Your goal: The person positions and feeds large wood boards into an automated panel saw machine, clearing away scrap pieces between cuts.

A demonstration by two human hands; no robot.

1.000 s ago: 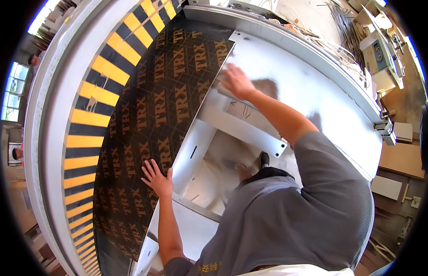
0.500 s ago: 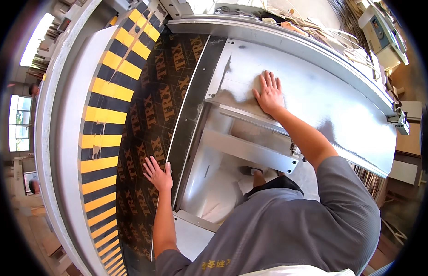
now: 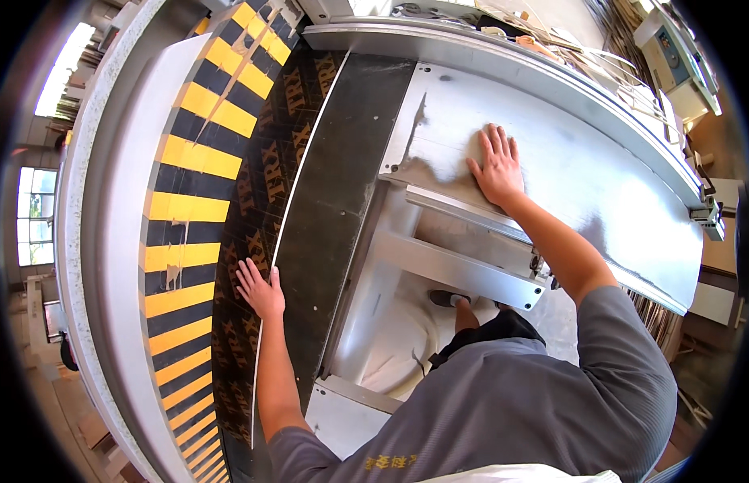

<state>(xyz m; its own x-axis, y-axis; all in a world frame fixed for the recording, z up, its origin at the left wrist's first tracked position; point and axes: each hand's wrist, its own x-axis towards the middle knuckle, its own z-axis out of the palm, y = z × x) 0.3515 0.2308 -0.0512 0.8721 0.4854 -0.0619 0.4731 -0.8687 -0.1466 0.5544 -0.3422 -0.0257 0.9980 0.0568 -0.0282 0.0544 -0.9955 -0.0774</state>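
My left hand [image 3: 263, 291] lies open, fingers spread, on a dark brown board [image 3: 244, 217] printed with gold lettering. The hand rests by the board's long pale edge. Part of the board is hidden beneath a yellow-and-black striped beam [image 3: 185, 205]. Flat on a shiny silver metal table [image 3: 584, 185], to the right, is my right hand [image 3: 500, 171], open with its fingers stretched out. A dark, flat machine bed [image 3: 338, 177] separates the board's edge from the silver table. Neither hand grips anything.
A raised metal rail [image 3: 503, 56] borders the far side of the table. Below my arms, a frame opening with a metal crossbar [image 3: 463, 266] shows the floor and my foot. Thin offcut strips [image 3: 584, 60] and a grey control box [image 3: 672, 52] stand beyond the rail.
The printed board has slid left under the striped beam, baring more of the dark bed. My left hand has moved left with it. My right hand stays flat on the silver table.
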